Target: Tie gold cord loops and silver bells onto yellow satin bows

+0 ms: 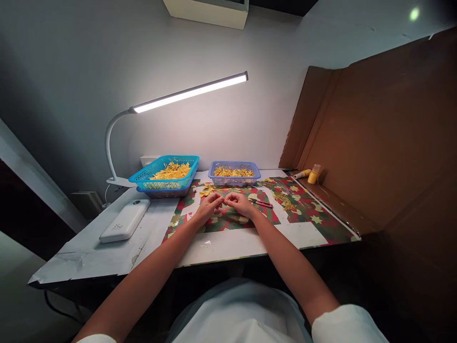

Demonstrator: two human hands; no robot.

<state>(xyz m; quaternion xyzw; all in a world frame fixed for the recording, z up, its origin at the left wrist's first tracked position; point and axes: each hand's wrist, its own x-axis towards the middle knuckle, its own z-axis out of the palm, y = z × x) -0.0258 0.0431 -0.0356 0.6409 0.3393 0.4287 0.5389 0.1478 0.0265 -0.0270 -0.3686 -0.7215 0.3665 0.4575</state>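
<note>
My left hand (210, 207) and my right hand (238, 203) meet at their fingertips above the patterned sheet (232, 221) on the table. Both are closed in a pinch; whatever lies between the fingers is too small to make out. Just behind them are some yellow pieces (207, 191) with thin stems. To the right of my right hand is a pink-handled tool (262, 203), perhaps a cutter or small scissors. A tangle of thin gold strands (285, 202) lies farther right.
A blue basket (143, 180) of yellow pieces is stacked on another basket at the back left. A purple basket (234, 181) of gold pieces stands behind my hands. A white power bank (124, 221), desk lamp (189, 93), small yellow bottle (313, 176) and cardboard wall (374, 133) surround the workspace.
</note>
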